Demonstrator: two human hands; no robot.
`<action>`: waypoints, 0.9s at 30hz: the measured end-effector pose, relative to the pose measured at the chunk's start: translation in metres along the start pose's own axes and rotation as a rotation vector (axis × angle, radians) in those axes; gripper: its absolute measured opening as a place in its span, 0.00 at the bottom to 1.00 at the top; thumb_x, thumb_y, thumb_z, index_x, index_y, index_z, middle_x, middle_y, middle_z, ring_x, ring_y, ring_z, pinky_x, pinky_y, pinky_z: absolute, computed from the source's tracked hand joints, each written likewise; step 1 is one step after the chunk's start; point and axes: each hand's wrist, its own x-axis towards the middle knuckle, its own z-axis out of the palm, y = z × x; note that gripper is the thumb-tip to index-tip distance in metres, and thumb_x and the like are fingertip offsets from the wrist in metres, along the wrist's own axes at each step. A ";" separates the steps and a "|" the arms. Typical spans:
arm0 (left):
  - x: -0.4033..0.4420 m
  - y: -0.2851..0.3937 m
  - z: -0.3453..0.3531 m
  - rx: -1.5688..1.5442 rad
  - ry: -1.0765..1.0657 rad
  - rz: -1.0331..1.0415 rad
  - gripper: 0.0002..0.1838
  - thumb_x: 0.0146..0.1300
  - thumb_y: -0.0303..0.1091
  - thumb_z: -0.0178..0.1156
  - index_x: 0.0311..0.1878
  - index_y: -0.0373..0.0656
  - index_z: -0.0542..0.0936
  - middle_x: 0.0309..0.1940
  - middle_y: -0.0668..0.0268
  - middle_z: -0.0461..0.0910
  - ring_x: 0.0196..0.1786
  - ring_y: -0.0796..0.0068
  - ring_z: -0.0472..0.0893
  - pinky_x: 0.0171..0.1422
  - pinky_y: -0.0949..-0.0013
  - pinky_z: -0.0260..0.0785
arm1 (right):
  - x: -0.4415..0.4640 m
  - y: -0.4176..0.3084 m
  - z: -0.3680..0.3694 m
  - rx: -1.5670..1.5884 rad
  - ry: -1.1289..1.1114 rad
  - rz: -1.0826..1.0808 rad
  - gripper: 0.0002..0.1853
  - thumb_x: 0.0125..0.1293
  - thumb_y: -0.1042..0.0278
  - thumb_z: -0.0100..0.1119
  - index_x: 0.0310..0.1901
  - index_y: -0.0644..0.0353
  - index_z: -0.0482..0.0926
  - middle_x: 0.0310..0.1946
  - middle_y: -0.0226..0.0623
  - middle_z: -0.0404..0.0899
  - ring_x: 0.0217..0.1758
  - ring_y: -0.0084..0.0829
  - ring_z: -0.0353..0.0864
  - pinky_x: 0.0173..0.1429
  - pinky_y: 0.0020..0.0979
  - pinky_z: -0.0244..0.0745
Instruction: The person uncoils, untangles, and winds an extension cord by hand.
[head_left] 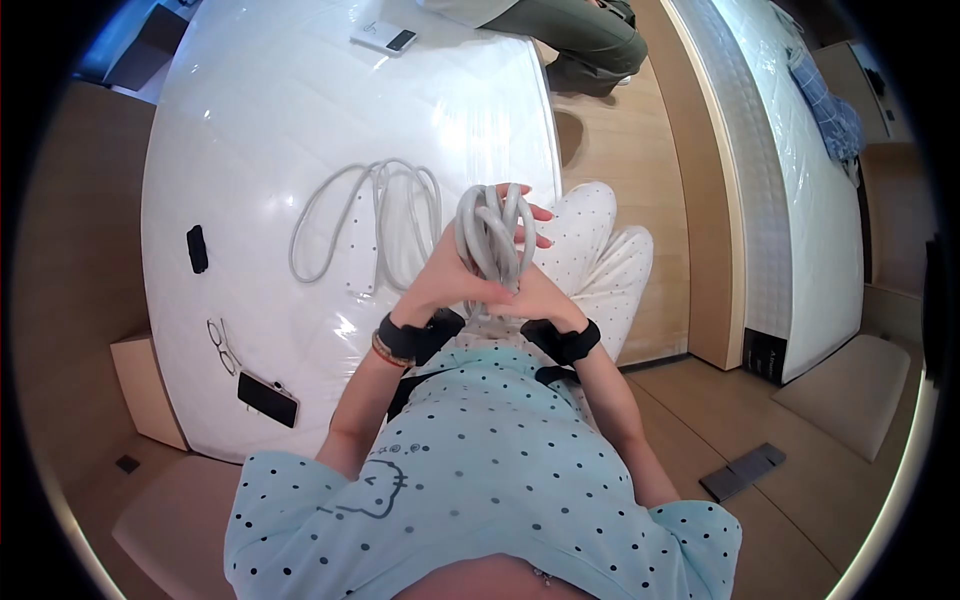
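Note:
A bundle of grey cable [490, 235], wound in several loops, is held up in front of my body. My left hand [440, 280] is closed round its left side, the thumb lying across the lower part. My right hand [540, 290] is at the bundle's lower right and partly behind it, with some fingertips showing beyond the loops. More grey cable [296, 235] lies in wide loops on the plastic-covered mattress [260, 130], beside and over a white power strip [361, 245].
On the mattress are a black object [197, 249], glasses [222, 347], a phone [268, 399] and a white device [383, 38]. A person in dark trousers [570, 35] is at the top. A second wrapped mattress [810, 240] stands at the right.

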 end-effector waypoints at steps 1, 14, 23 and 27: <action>-0.003 -0.002 0.005 0.041 0.049 0.039 0.48 0.36 0.30 0.75 0.63 0.38 0.60 0.52 0.57 0.73 0.52 0.66 0.76 0.57 0.62 0.70 | 0.003 -0.002 0.003 -0.015 0.055 -0.053 0.20 0.44 0.71 0.61 0.43 0.65 0.77 0.34 0.35 0.80 0.39 0.29 0.78 0.50 0.29 0.71; -0.013 -0.014 0.029 0.546 0.410 0.023 0.34 0.45 0.25 0.69 0.58 0.38 0.66 0.42 0.64 0.77 0.45 0.76 0.77 0.50 0.70 0.70 | 0.005 0.022 0.005 -0.306 0.034 -0.205 0.29 0.48 0.66 0.69 0.54 0.60 0.71 0.52 0.41 0.73 0.56 0.32 0.72 0.59 0.31 0.68; -0.037 -0.021 -0.073 0.923 0.495 -0.145 0.41 0.58 0.47 0.62 0.69 0.39 0.56 0.63 0.55 0.64 0.65 0.64 0.65 0.68 0.63 0.56 | -0.008 0.008 -0.013 0.023 0.058 0.027 0.09 0.52 0.74 0.67 0.27 0.62 0.73 0.24 0.31 0.75 0.34 0.26 0.76 0.39 0.27 0.69; -0.049 -0.071 -0.120 0.816 0.730 -0.617 0.32 0.57 0.52 0.60 0.56 0.35 0.72 0.48 0.55 0.76 0.52 0.64 0.75 0.57 0.67 0.65 | -0.008 0.006 -0.017 0.162 0.047 0.053 0.10 0.52 0.80 0.65 0.24 0.61 0.70 0.25 0.31 0.72 0.38 0.29 0.77 0.41 0.29 0.70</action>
